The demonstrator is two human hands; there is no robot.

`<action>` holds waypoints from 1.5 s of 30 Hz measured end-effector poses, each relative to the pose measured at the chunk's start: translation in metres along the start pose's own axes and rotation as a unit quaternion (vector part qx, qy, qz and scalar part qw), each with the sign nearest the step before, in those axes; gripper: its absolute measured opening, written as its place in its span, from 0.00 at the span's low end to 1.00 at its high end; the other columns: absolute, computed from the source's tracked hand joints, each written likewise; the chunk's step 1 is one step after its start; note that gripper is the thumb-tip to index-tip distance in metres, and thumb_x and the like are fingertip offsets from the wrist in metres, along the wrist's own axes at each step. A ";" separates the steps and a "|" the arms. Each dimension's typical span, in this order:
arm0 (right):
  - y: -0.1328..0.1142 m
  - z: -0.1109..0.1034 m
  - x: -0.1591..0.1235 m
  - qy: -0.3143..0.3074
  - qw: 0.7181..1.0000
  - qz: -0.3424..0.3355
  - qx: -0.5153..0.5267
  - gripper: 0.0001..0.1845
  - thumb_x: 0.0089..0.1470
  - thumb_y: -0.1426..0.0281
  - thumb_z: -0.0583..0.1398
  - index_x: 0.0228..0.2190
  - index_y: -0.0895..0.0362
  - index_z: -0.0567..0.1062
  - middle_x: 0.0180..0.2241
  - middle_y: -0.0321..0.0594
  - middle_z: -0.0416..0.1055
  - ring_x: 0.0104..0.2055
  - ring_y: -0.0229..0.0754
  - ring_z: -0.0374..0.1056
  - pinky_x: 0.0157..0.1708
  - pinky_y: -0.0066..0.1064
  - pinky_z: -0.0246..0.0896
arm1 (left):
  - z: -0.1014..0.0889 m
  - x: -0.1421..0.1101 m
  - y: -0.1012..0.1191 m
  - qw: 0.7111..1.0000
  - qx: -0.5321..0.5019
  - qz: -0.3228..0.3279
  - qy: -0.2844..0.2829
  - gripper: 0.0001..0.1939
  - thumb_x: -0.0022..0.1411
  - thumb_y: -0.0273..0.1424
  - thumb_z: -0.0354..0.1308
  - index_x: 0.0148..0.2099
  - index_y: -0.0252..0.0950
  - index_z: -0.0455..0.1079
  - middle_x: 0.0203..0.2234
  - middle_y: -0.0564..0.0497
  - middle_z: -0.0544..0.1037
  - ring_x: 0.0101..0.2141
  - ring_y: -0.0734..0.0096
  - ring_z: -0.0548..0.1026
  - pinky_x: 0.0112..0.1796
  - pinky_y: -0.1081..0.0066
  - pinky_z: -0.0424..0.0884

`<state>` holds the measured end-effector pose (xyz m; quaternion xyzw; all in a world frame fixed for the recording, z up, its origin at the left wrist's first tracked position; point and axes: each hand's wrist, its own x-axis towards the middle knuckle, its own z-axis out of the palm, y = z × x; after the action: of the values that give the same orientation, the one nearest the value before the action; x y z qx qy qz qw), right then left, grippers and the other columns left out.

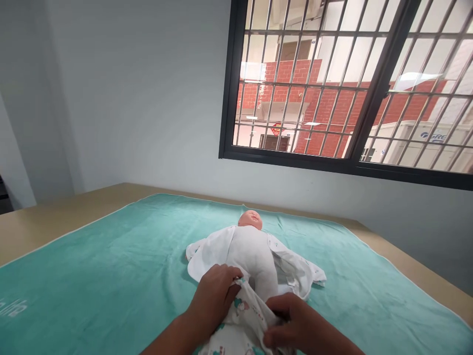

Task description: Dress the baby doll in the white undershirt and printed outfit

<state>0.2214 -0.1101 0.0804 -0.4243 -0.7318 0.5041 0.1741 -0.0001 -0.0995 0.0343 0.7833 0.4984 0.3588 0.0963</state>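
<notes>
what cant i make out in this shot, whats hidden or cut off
All in the head view:
Doll: its feet are hidden behind the printed garment and the hands.
Printed garment: its near end is cut off by the bottom edge.
Right hand: some fingertips are hidden by the garment's folds.
White lettering on the blanket: cut by the left edge, too blurred to read surely.

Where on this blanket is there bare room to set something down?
Bare blanket spreads left of the doll and left hand, out to the tan tabletop; another patch lies right of the open white top and right hand. The middle is crowded: doll, top and both hands sit close, with patterned cloth between the hands.
</notes>
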 end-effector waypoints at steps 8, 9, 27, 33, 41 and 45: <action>0.039 -0.008 0.022 0.271 0.946 -0.051 -0.173 0.07 0.48 0.68 0.59 0.23 0.55 0.67 0.25 0.34 0.66 0.29 0.39 0.60 0.30 0.29 0.56 | -0.013 0.005 0.001 0.979 -0.189 -0.010 -0.070 0.04 0.57 0.25 0.55 0.35 0.39 0.67 0.51 0.49 0.69 0.53 0.62 0.64 0.54 0.65 0.60; 0.043 -0.010 0.023 0.288 0.934 -0.081 -0.196 0.06 0.50 0.67 0.58 0.24 0.55 0.67 0.31 0.38 0.70 0.35 0.42 0.64 0.35 0.31 0.60 | -0.012 0.006 -0.001 0.978 -0.195 -0.022 -0.066 0.05 0.56 0.24 0.54 0.36 0.39 0.67 0.57 0.49 0.63 0.59 0.60 0.58 0.57 0.63 0.55; 0.057 -0.041 0.103 0.397 0.868 -0.064 -0.291 0.08 0.58 0.66 0.48 0.34 0.54 0.65 0.26 0.38 0.71 0.29 0.45 0.66 0.30 0.32 0.53 | 0.012 0.077 -0.037 0.985 -0.125 -0.112 0.038 0.06 0.60 0.29 0.47 0.37 0.40 0.65 0.30 0.53 0.76 0.34 0.66 0.72 0.37 0.71 0.61; 0.084 -0.041 0.114 0.405 0.909 -0.100 -0.005 0.16 0.48 0.55 0.59 0.22 0.54 0.63 0.22 0.31 0.60 0.28 0.40 0.58 0.31 0.30 0.53 | 0.024 0.071 -0.061 0.944 -0.301 -0.132 -0.002 0.14 0.57 0.41 0.56 0.37 0.35 0.69 0.32 0.51 0.76 0.38 0.64 0.71 0.39 0.70 0.65; 0.089 -0.039 0.095 0.292 0.894 -0.102 0.324 0.20 0.45 0.52 0.64 0.24 0.56 0.68 0.23 0.31 0.63 0.26 0.37 0.58 0.28 0.28 0.54 | 0.014 0.060 -0.076 0.844 -0.491 -0.197 -0.090 0.22 0.59 0.49 0.55 0.39 0.34 0.71 0.30 0.53 0.73 0.28 0.74 0.67 0.29 0.75 0.60; 0.091 -0.042 0.097 0.278 0.906 -0.107 0.300 0.18 0.42 0.56 0.66 0.21 0.57 0.69 0.21 0.31 0.62 0.25 0.36 0.56 0.27 0.28 0.52 | 0.016 0.062 -0.082 0.888 -0.422 -0.147 -0.112 0.23 0.52 0.45 0.63 0.44 0.34 0.72 0.28 0.54 0.72 0.29 0.75 0.65 0.30 0.75 0.58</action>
<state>0.2343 0.0034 0.0015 -0.3939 -0.5089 0.5401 0.5423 -0.0327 -0.0042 0.0098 0.6218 0.3955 0.4266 0.5244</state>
